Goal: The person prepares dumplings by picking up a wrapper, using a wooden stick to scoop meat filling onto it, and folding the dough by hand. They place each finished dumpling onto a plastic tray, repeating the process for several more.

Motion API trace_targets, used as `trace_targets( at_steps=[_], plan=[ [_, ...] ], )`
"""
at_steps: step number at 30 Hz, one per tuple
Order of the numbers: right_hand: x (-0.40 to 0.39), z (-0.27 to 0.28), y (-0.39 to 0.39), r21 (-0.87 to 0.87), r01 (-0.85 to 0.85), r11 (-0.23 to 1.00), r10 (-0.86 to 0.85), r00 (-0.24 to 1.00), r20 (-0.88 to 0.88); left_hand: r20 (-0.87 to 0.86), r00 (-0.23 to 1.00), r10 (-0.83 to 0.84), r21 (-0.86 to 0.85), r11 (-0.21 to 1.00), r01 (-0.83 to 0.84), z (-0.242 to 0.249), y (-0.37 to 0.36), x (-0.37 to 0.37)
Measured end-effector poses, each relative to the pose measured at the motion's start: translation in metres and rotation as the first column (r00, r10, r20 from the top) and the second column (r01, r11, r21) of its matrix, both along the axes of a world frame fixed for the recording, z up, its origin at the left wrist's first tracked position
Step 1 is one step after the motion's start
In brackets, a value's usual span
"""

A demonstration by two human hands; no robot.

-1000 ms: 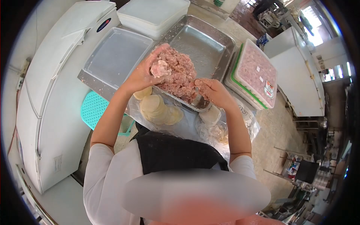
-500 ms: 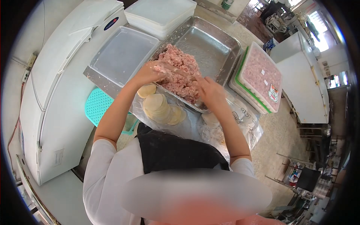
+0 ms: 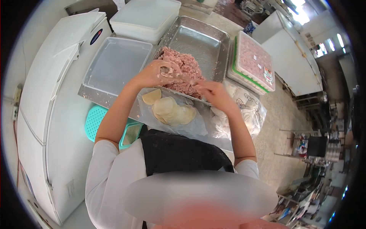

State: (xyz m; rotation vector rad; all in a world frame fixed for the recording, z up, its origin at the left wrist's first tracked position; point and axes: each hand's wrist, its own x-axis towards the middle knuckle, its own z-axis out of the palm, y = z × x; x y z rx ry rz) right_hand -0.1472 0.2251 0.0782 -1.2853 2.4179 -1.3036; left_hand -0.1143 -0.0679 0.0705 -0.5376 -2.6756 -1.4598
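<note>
Head view. Left hand [image 3: 154, 74] cups a round pale dough wrapper with filling [image 3: 166, 71]; right hand [image 3: 210, 90] is curled, fingertips at the wrapper's 3 o'clock edge, contents indiscernible. Both hover over the pink minced meat mound [image 3: 185, 66] in a rectangular steel tray [image 3: 206, 36]. At the tray's 6 o'clock, a stack of round dough wrappers [image 3: 173, 110] lies on clear plastic sheeting [image 3: 190, 128]. At 9 o'clock, a translucent plastic lid [image 3: 114, 63]; at 3 o'clock, a green-rimmed lidded container [image 3: 253, 63]. White chest freezer [image 3: 49, 103] flanks the table; concrete floor [image 3: 278, 114] beyond.
</note>
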Motion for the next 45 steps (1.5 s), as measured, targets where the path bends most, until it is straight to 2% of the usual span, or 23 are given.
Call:
trace_targets(
  at_steps=[2, 3, 5, 6, 8, 11, 13, 15, 18, 20, 22, 24, 25, 26, 27, 28, 30, 32, 33, 35, 38, 42, 45],
  plan=[
    [0.013, 0.006, -0.022, 0.171, 0.043, 0.984, -0.049, 0.998, 0.031, -0.140, 0.982, -0.130, -0.098, 0.988, 0.117, -0.005, -0.017, -0.009],
    [0.017, 0.018, -0.026, 0.177, 0.059, 0.982, -0.065, 0.998, 0.026, -0.145, 0.979, -0.144, -0.092, 0.987, 0.132, -0.012, -0.024, -0.016],
    [0.028, 0.055, -0.041, 0.510, 0.365, 0.779, -0.289, 0.930, -0.225, 0.188, 0.977, -0.096, -0.150, 0.981, 0.126, -0.025, -0.039, -0.028],
    [0.033, 0.050, -0.050, 0.511, 0.376, 0.773, -0.298, 0.926, -0.230, 0.183, 0.977, -0.107, -0.147, 0.980, 0.135, -0.030, -0.047, -0.028],
    [0.045, 0.033, -0.068, 0.291, 0.353, 0.890, -0.224, 0.891, -0.394, 0.052, 0.998, -0.019, -0.069, 0.997, 0.023, -0.035, -0.060, -0.024],
    [0.046, 0.047, -0.087, 0.315, 0.390, 0.865, -0.260, 0.886, -0.384, -0.039, 0.989, -0.141, -0.007, 0.990, 0.141, -0.030, -0.081, -0.028],
    [0.054, 0.064, -0.097, 0.393, 0.466, 0.793, -0.360, 0.878, -0.315, -0.017, 0.993, -0.114, 0.002, 0.993, 0.114, -0.021, -0.093, -0.020],
    [0.054, 0.049, -0.100, 0.199, 0.337, 0.920, -0.295, 0.931, -0.216, 0.009, 0.996, -0.092, 0.005, 0.996, 0.092, -0.024, -0.106, -0.023],
    [0.063, 0.022, -0.140, 0.276, 0.376, 0.885, -0.350, 0.926, -0.141, 0.023, 0.990, -0.136, -0.053, 0.989, 0.137, -0.041, -0.122, -0.034],
    [0.068, 0.023, -0.144, 0.243, 0.399, 0.884, -0.385, 0.917, -0.105, 0.060, 0.997, -0.039, -0.055, 0.998, 0.042, -0.024, -0.132, -0.028],
    [0.077, 0.017, -0.140, 0.210, 0.423, 0.882, -0.420, 0.905, -0.059, 0.123, 0.985, -0.119, -0.055, 0.990, 0.127, -0.016, -0.150, -0.034],
    [0.089, -0.003, -0.126, 0.035, 0.592, 0.805, -0.593, 0.805, -0.002, 0.186, 0.961, -0.206, -0.052, 0.974, 0.219, -0.040, -0.172, -0.053],
    [0.096, -0.013, -0.118, 0.036, 0.604, 0.797, -0.604, 0.797, 0.000, 0.100, 0.987, -0.123, -0.078, 0.988, 0.131, -0.082, -0.185, -0.072],
    [0.105, -0.023, -0.110, 0.039, 0.661, 0.749, -0.660, 0.741, 0.123, 0.012, 0.999, -0.041, -0.094, 0.995, 0.042, -0.110, -0.192, -0.085],
    [0.116, -0.029, -0.106, 0.053, 0.715, 0.697, -0.704, 0.667, 0.244, 0.019, 0.998, -0.057, -0.094, 0.994, 0.059, -0.119, -0.195, -0.091],
    [0.127, -0.029, -0.106, 0.060, 0.726, 0.686, -0.714, 0.655, 0.248, -0.013, 1.000, 0.007, -0.169, 0.986, -0.009, -0.126, -0.196, -0.096],
    [0.144, -0.024, -0.110, 0.057, 0.791, 0.609, -0.699, 0.502, 0.510, -0.047, 0.997, 0.059, -0.237, 0.969, -0.069, -0.143, -0.193, -0.109],
    [0.155, -0.023, -0.113, 0.049, 0.803, 0.594, -0.692, 0.479, 0.540, -0.287, 0.952, 0.109, -0.163, 0.973, -0.161, -0.152, -0.184, -0.120],
    [0.158, -0.023, -0.114, 0.034, 0.810, 0.586, -0.677, 0.466, 0.569, -0.283, 0.954, 0.101, -0.161, 0.975, -0.151, -0.156, -0.180, -0.125],
    [0.163, -0.018, -0.116, 0.042, 0.826, 0.563, -0.691, 0.441, 0.573, 0.049, 0.984, 0.174, 0.018, 0.984, -0.175, -0.142, -0.165, -0.126],
    [0.167, -0.010, -0.123, 0.047, 0.852, 0.521, -0.718, 0.408, 0.565, -0.074, 0.970, 0.230, -0.010, 0.973, -0.231, -0.150, -0.154, -0.136],
    [0.171, -0.014, -0.126, 0.064, 0.877, 0.477, -0.742, 0.362, 0.564, -0.111, 0.953, 0.282, -0.004, 0.959, -0.284, -0.171, -0.145, -0.152],
    [0.175, -0.018, -0.128, 0.093, 0.884, 0.458, -0.762, 0.336, 0.554, -0.223, 0.929, 0.297, 0.068, 0.955, -0.289, -0.184, -0.146, -0.154]
  ],
)
